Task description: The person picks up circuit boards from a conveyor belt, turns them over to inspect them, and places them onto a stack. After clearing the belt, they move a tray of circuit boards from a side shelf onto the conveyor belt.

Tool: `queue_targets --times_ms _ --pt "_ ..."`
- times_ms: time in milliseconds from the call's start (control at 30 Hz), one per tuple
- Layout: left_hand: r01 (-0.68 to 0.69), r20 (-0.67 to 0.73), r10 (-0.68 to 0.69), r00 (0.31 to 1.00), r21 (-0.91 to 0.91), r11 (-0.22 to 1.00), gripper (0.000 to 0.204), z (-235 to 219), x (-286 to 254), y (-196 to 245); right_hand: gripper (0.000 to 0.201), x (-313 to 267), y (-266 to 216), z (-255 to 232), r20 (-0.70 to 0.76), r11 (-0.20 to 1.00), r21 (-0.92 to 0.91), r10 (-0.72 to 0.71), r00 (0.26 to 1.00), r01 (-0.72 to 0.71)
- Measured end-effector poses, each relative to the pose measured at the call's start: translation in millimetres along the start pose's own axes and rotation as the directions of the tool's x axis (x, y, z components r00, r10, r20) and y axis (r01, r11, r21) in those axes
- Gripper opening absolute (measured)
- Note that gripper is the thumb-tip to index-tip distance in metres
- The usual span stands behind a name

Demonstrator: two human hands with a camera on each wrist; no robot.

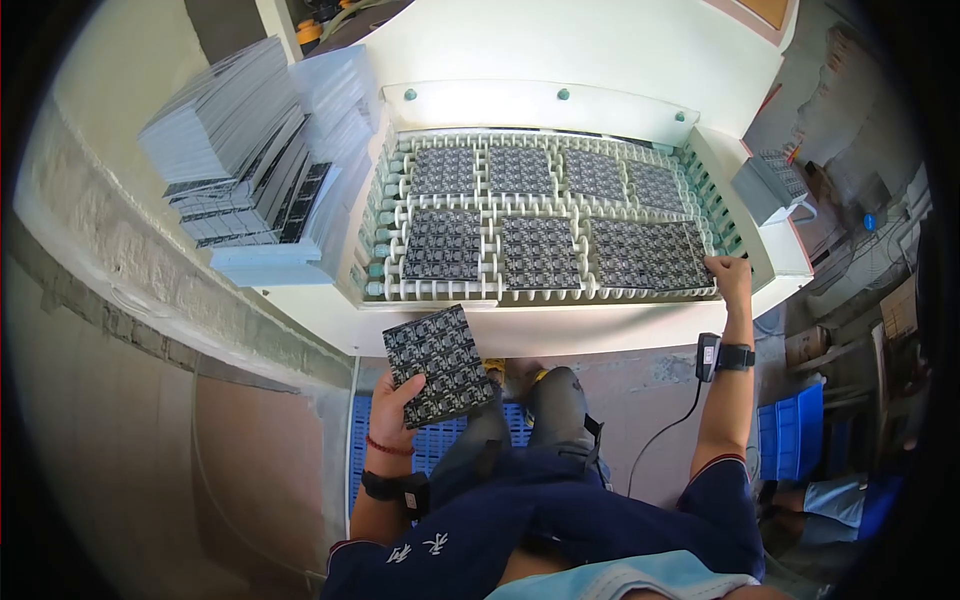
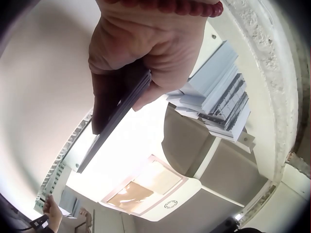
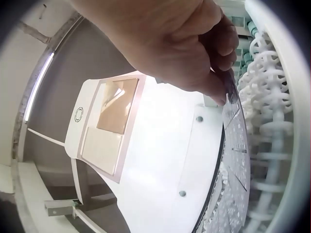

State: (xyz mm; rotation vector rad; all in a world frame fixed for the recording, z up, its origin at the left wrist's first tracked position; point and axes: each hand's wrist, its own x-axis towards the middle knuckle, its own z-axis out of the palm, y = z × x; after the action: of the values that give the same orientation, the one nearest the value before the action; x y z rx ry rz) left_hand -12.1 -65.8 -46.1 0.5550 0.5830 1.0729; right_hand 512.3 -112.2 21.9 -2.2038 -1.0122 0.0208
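Observation:
My left hand (image 1: 391, 408) grips dark circuit boards (image 1: 440, 360) in front of the machine, thumb on the patterned face. Edge-on in the left wrist view, these boards (image 2: 116, 116) look like a thin stack of more than one. At the right end of the conveyor, my right hand (image 1: 733, 278) pinches the edge of another circuit board (image 1: 685, 255). That board (image 3: 235, 145) stands close over the white rollers (image 3: 274, 128) in the right wrist view. Several more circuit boards (image 1: 443, 245) lie in two rows on the rollers.
Left of the conveyor, a tall pile of pale sheets (image 1: 235, 110) leans over dark boards (image 1: 270, 205) on a blue-white base. The machine's white front edge (image 1: 560, 330) runs before me. A blue crate (image 1: 790, 430) stands at right, and a cable (image 1: 650, 435) hangs from my right wrist.

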Motion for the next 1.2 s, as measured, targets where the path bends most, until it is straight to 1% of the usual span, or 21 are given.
queue_targets --times_ms 133,200,233,267,333,367,400,433,467,500,533,600,733,800,867,900,967,1000,1067,1133,1200 --pt "0.011 0.035 -0.011 0.999 -0.017 1.000 0.026 9 0 1 0.027 -8 6 -6 -0.062 0.989 -0.142 -0.045 0.997 0.035" --pt "0.018 0.032 -0.018 0.999 -0.013 1.000 0.025 9 0 -3 0.024 -32 -13 4 -0.043 0.992 0.018 -0.121 0.992 0.122" --pt "0.016 0.034 -0.015 0.999 -0.011 1.000 0.025 9 0 -4 0.020 -40 -9 21 -0.031 0.960 0.207 -0.186 0.982 0.189" --pt "0.023 0.033 -0.022 0.999 -0.003 1.000 0.025 10 0 -5 0.014 -63 -43 23 0.083 0.970 0.228 -0.110 0.991 0.088" --pt "0.029 0.056 -0.030 0.998 0.005 1.000 0.025 13 2 -7 0.015 -102 -80 43 0.326 0.933 0.356 -0.070 0.943 -0.054" --pt "0.031 0.057 -0.031 0.998 0.011 0.999 0.025 15 2 -7 0.017 -122 -89 60 0.458 0.872 0.471 -0.115 0.881 -0.131" --pt "0.038 0.068 -0.038 0.997 0.010 0.999 0.025 16 2 -8 0.018 -142 -105 73 0.542 0.833 0.533 -0.201 0.816 -0.148" --pt "0.044 0.077 -0.044 0.996 0.008 0.999 0.025 18 2 -8 0.022 -161 -120 84 0.687 0.807 0.509 -0.171 0.706 -0.300" --pt "0.042 0.072 -0.043 0.996 0.013 0.999 0.025 19 1 -8 0.023 -178 -135 91 0.769 0.762 0.530 -0.247 0.590 -0.372" --pt "0.038 0.076 -0.040 0.996 0.030 0.999 0.024 21 0 -8 0.021 -193 -145 101 0.790 0.718 0.569 -0.343 0.508 -0.399" --pt "0.033 0.079 -0.036 0.996 0.047 0.998 0.024 22 -1 -8 0.019 -205 -157 104 0.803 0.666 0.584 -0.387 0.454 -0.464" --pt "0.027 0.062 -0.032 0.998 0.075 0.997 0.023 19 -3 -7 0.016 -221 -164 121 0.826 0.639 0.563 -0.440 0.352 -0.523" --pt "0.024 0.088 -0.029 0.996 0.063 0.998 0.026 13 -5 -8 0.015 -229 -170 124 0.851 0.606 0.525 -0.397 0.345 -0.597" --pt "0.022 0.105 -0.027 0.994 0.050 0.999 0.028 10 -4 -13 0.014 -228 -166 123 0.840 0.604 0.543 -0.384 0.384 -0.583" --pt "0.054 0.087 -0.043 0.995 -0.128 0.990 0.035 8 -4 -17 0.013 -227 -164 120 0.836 0.583 0.548 -0.369 0.405 -0.599" --pt "0.056 0.088 -0.044 0.995 -0.131 0.990 0.035 11 -4 -17 0.013 -226 -162 118 0.830 0.559 0.557 -0.357 0.428 -0.614" --pt "0.177 0.170 -0.134 0.976 -0.273 0.946 0.042 19 -5 -16 0.014 -226 -158 117 0.827 0.549 0.561 -0.338 0.449 -0.620" --pt "0.178 0.171 -0.135 0.976 -0.273 0.945 0.042 19 -4 -16 0.014 -226 -157 118 0.822 0.535 0.567 -0.321 0.470 -0.626" --pt "0.221 0.291 -0.171 0.941 -0.149 0.964 0.043 19 -4 -15 0.015 -227 -154 118 0.820 0.534 0.569 -0.316 0.477 -0.625" --pt "0.213 0.295 -0.164 0.941 -0.142 0.967 0.042 15 -4 -17 0.016 -227 -153 118 0.818 0.532 0.573 -0.312 0.484 -0.624" --pt "0.202 0.300 -0.154 0.942 -0.137 0.970 0.041 15 -3 -18 0.015 -227 -153 118 0.833 0.540 0.551 -0.310 0.459 -0.636"
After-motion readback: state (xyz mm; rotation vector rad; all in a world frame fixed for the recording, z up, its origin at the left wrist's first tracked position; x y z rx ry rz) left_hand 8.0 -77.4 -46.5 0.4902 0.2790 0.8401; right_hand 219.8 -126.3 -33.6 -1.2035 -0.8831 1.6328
